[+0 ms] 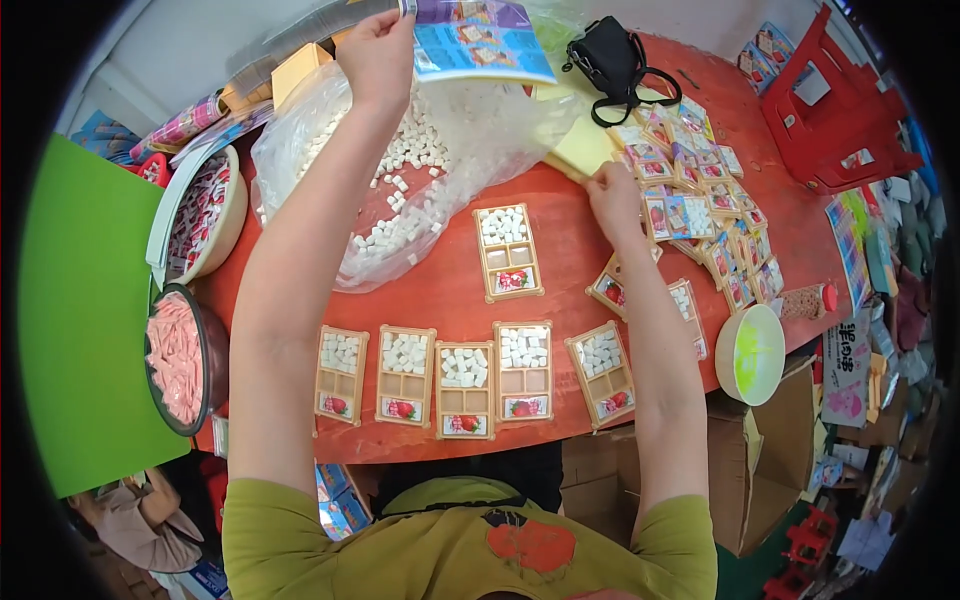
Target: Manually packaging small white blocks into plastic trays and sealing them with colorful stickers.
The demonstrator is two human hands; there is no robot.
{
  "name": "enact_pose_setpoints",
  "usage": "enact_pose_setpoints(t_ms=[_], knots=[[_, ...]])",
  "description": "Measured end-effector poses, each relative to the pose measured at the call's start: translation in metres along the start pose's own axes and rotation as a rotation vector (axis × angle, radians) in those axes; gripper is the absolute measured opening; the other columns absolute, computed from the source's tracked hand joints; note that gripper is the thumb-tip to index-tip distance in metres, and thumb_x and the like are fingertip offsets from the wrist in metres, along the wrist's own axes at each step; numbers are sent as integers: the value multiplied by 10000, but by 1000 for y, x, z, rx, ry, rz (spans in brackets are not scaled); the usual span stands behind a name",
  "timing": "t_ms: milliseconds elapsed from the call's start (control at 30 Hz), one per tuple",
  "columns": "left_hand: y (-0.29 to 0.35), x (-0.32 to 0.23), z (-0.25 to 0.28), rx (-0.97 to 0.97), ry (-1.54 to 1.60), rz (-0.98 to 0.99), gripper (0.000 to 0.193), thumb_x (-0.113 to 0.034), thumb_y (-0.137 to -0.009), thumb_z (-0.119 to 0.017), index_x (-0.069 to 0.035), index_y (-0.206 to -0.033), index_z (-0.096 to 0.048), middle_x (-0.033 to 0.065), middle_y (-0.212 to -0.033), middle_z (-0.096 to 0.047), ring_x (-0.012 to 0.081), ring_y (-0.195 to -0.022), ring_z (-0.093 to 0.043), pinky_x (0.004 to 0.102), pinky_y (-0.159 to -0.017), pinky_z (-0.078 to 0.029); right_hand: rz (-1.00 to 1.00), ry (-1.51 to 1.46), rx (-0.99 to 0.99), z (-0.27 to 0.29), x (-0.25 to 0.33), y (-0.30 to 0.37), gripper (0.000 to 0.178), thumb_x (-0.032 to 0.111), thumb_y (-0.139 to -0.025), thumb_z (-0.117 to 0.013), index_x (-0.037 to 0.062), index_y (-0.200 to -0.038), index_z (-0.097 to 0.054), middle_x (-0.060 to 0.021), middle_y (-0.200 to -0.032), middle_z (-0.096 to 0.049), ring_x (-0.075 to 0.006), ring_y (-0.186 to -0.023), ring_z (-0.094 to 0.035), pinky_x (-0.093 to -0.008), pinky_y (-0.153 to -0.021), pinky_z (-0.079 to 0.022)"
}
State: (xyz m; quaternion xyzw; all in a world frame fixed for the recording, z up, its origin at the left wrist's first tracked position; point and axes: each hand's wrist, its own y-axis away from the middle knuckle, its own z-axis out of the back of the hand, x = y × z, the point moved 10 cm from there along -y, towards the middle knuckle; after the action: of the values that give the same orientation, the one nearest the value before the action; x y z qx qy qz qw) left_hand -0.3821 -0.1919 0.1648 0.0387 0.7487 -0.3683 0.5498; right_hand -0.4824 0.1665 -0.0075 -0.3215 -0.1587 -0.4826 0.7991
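At the far side of the table my left hand (378, 55) is raised, its fingers closed on the edge of a blue and purple printed sheet (485, 50). My right hand (612, 200) is pinched at the near corner of a yellow sheet (583, 148). Between my arms lies a tan compartment tray (508, 257) with white cube-like pieces and a strawberry card. Closer to me is a row of similar trays (405, 375), the rightmost one tilted. A clear plastic bag (430, 235) of loose white pieces (420, 150) spreads beneath my left arm.
Filled, wrapped trays (700, 180) are heaped at the right, near a black bag (610, 70). A cream bowl (750, 355) stands at the right edge. At left are a bowl of pink packets (175, 360) and a bowl of red-white packets (215, 215). A red stool (830, 110) is far right.
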Motion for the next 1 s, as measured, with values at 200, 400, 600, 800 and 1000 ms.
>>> enact_pose_setpoints(t_ms=[200,400,600,800,1000], knots=[[78,-29,32,94,36,133,196,-115,-843,-744,44,-954,-717,44,-836,-711,83,-712,-621,244,-657,-502,-10,-127,152,9,31,15,278,264,-921,-627,19,-1045,-668,-142,-1119,-655,-255,-1065,-607,-357,-896,-480],[170,-36,34,215,333,405,117,-47,-851,-738,24,-936,-699,28,-820,-698,53,-704,-618,208,-625,-499,-369,-1605,446,24,99,42,563,483,-1025,-392,17,-1294,-557,-95,-1217,-640,-226,-1133,-594,-367,-993,-458],[237,-56,38,448,230,398,104,-43,-866,-715,17,-944,-679,17,-837,-696,47,-739,-617,206,-638,-496,-245,-1311,227,104,100,94,338,138,-975,-577,25,-1294,-562,-54,-1211,-646,-147,-1068,-613,-294,-944,-475],[297,-67,61,515,210,558,394,-155,-901,-696,13,-1219,-537,71,-1023,-642,103,-825,-632,230,-690,-521,18,-762,205,203,142,165,257,29,-965,-528,22,-1197,-637,-68,-1116,-686,-147,-1024,-634,-297,-878,-485],[319,-138,57,636,790,823,319,-93,-960,-550,12,-1259,-517,113,-1153,-625,198,-1009,-654,331,-829,-540,732,492,-104,273,285,236,418,32,-776,-627,127,-1179,-681,-58,-1176,-677,-245,-1059,-630,-397,-871,-478]])
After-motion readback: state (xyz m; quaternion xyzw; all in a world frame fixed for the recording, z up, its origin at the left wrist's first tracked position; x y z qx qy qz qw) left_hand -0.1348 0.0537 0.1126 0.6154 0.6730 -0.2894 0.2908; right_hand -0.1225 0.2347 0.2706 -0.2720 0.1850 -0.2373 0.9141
